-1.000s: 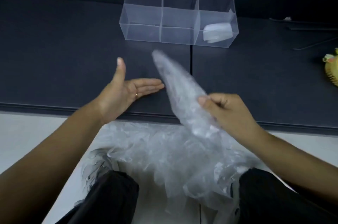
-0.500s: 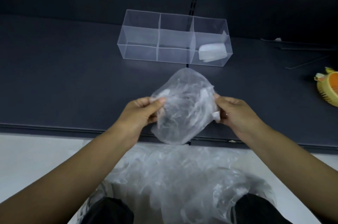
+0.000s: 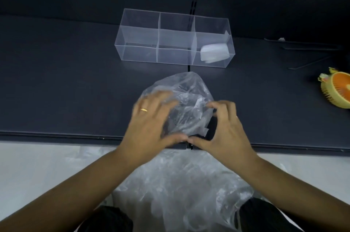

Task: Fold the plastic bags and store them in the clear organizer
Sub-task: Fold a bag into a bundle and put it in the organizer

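Crumpled clear plastic bag (image 3: 186, 95) is lying on the dark tabletop (image 3: 56, 80), near side of the clear rectangular organizer (image 3: 138, 52); left hand (image 3: 151, 123) is pressing it, fingers spread; right hand (image 3: 225, 129) is touching its right edge, grip unclear.

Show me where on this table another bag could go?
Free: the wide table stretch left of the organizer and bag, and the patch between bag and orange fan. Crowded: the near edge, where the left hand and right hand touch the bag.
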The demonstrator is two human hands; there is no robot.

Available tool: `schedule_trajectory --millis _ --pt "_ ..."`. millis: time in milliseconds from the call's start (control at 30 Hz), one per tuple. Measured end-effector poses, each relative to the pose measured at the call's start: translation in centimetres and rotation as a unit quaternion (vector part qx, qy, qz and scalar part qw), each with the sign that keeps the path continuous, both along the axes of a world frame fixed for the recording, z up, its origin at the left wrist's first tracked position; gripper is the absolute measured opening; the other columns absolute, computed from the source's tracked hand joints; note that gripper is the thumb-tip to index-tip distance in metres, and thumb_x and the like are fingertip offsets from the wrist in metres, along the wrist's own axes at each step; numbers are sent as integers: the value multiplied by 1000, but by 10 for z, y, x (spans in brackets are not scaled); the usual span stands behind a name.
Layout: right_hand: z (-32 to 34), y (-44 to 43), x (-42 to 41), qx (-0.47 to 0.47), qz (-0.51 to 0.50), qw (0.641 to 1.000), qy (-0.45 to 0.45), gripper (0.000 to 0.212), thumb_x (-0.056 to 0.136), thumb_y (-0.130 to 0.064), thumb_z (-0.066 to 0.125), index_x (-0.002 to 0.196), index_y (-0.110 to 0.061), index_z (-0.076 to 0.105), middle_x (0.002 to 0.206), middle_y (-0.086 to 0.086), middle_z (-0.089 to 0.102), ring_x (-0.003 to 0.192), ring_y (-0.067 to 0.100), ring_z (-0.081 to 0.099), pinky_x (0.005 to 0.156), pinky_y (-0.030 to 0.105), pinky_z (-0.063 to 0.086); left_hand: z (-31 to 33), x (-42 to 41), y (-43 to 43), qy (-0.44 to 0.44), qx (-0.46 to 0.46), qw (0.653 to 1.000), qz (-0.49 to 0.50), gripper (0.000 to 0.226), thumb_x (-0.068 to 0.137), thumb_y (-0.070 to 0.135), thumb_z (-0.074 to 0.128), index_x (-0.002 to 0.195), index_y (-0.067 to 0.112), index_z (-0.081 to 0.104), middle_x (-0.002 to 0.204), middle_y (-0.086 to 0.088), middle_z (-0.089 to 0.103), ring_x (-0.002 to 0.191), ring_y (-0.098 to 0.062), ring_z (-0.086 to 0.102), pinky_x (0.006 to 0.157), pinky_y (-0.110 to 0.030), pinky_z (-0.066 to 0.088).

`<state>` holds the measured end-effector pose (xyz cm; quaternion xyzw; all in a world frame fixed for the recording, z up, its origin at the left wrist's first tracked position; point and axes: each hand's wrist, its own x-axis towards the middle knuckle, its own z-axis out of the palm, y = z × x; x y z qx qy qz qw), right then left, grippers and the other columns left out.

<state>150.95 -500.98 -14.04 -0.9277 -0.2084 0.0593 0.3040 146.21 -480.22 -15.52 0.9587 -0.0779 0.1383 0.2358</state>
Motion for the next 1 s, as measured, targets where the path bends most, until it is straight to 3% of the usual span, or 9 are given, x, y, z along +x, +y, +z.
schedule_trajectory --millis 67,167,300,400,467,567,700,867,1000 --pt "-4 1 -2 4 -12 1000 -1 59 69 -32 83 115 -24 46 109 -9 46 88 8 57 78 31 50 -8 -5 -10 68 62 993 -73 88 74 78 48 137 16 48 143 -3 46 135 -23 35 114 -43 20" --pt "-6 -5 4 72 -49 995 46 29 84 -11 71 98 -28 52 73 -11 58 68 2 56 62 12 44 -13 -7 -7 149 23 988 -30 89 75 81 40 139 19 47 132 2 56 126 -19 48 110 -32 23" --pt "4 -13 16 155 -41 983 88 31 85 -7 69 102 -31 59 69 -5 61 62 4 54 64 8 42 -3 3 6 102 -106 986 77 69 83 70 35 128 22 56 98 9 67 92 -15 63 91 -40 47" --pt "14 -15 20 169 13 981 98 43 85 -9 70 107 -41 53 70 1 59 65 10 55 70 13 45 5 17 5 115 -184 975 56 67 76 71 55 129 29 53 113 10 55 109 -12 54 97 -33 42" --pt "19 -15 19 168 39 980 99 45 84 -11 71 107 -44 51 70 -3 60 67 11 56 72 14 45 9 27 -1 175 -284 943 26 64 70 57 66 129 35 51 109 13 56 105 -5 53 95 -22 40" --pt "23 -15 18 163 58 979 104 42 84 -11 72 105 -41 52 71 -6 63 69 10 57 74 12 44 8 38 -8 250 -392 885 7 62 76 19 79 131 29 51 91 4 68 85 -7 62 87 -25 46" --pt "25 -20 20 171 62 975 130 33 83 -9 72 102 -31 58 72 -4 66 68 7 56 75 12 43 5 41 -16 324 -417 847 -61 64 82 -8 67 135 24 50 72 9 65 69 -4 58 73 -18 46" --pt "28 -33 30 210 33 962 172 34 83 -4 71 106 -27 61 68 -5 65 67 6 54 78 15 44 8 35 -12 280 -380 881 11 3 81 16 75 84 17 76 71 11 70 63 5 60 66 -13 48" --pt "32 -53 44 168 0 967 194 35 85 -6 69 107 -32 64 72 -5 68 70 5 60 79 15 46 16 29 16 154 -443 874 126 14 81 22 74 70 31 71 74 14 70 66 1 61 65 -9 47"
